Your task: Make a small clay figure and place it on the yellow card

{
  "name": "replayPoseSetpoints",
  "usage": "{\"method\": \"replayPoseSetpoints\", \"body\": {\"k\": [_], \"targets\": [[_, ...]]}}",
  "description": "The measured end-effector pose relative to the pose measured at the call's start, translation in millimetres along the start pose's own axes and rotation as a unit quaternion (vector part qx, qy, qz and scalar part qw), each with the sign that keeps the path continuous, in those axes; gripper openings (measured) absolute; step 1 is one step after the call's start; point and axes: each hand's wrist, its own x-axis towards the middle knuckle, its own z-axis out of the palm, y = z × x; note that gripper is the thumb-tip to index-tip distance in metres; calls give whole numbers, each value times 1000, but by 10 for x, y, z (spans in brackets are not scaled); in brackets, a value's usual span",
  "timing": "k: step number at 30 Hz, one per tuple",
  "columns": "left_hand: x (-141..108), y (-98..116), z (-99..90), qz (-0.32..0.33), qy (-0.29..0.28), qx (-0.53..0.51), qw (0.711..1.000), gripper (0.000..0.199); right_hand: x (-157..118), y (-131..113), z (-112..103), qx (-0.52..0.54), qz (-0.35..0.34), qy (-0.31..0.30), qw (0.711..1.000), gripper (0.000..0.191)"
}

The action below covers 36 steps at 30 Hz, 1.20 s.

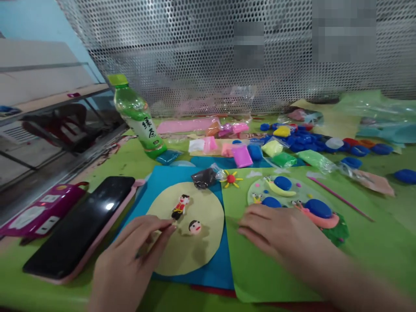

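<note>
My left hand (136, 247) pinches at the feet of a small clay figure (180, 207) with a red top and black trousers; what its fingertips hold is too small to make out. The figure lies on a pale yellow paper circle (182, 264) on blue paper. Beside it is a round clay head (195, 227) with black hair. My right hand (273, 225) rests on the green paper (260, 281), fingers together and bent down, their tips partly hidden. Clay snails with blue shells (318, 208) sit just above and beside it. A clay sun (231, 178) is at the papers' seam.
At the left lie a black phone (84, 225) and a purple case (45, 208). A green tea bottle (138, 115) stands behind. Bagged clay (242, 156), including a black packet (203, 177), and blue lids line the back. A pink stick (339, 198) lies right, before a perforated metal panel (195, 52).
</note>
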Motion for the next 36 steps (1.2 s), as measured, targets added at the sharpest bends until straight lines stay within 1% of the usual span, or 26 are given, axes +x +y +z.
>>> {"method": "replayPoseSetpoints", "body": {"k": [2, 4, 6, 8, 10, 12, 14, 16, 19, 22, 24, 26, 29, 31, 33, 36], "targets": [[-10, 54, 29, -2, 23, -9, 1000, 24, -4, -3, 8, -7, -1, 1, 1000, 27], [-12, 80, 26, 0, 32, -17, 999, 26, 0, -22, 5, -7, 7, 15, 1000, 28], [-18, 59, 7, -6, 23, -22, 999, 24, 22, -54, -3, 8, 26, 35, 999, 26], [-25, 5, -4, -12, 8, -12, 1000, 21, 66, -97, -8, 32, 39, 38, 998, 22], [-23, -51, 7, -10, -2, 7, 1000, 20, 131, -145, 1, 52, 37, 18, 998, 21], [-5, -80, 35, 5, -12, 25, 1000, 20, 207, -192, 26, 62, 27, -8, 998, 28], [24, -72, 67, 27, -25, 40, 999, 21, 284, -234, 65, 67, 27, -29, 997, 36], [45, -40, 89, 48, -35, 56, 997, 23, 352, -266, 111, 77, 39, -36, 996, 39], [27, 5, 98, 61, -41, 66, 995, 24, 422, -299, 168, 102, 41, -38, 993, 37], [-52, 4, 94, 55, -47, 65, 995, 24, 435, -314, 183, 120, 24, -40, 992, 30], [-108, -16, 92, 56, -42, 60, 996, 21, 414, -311, 164, 130, 22, -53, 990, 29], [-142, -38, 92, 77, -37, 53, 995, 19, 380, -301, 128, 137, 23, -81, 987, 31], [-147, -49, 88, 104, -34, 50, 993, 18, 332, -284, 57, 138, 25, -119, 983, 34], [-141, -40, 83, 113, -21, 39, 993, 15, 321, -282, 17, 142, 15, -134, 981, 36], [-145, -29, 73, 116, -2, 12, 993, 11, 332, -286, 3, 152, 12, -135, 979, 37], [-177, -38, 51, 123, 20, -23, 992, 17, 377, -299, 48, 168, 24, -100, 980, 31]]}}
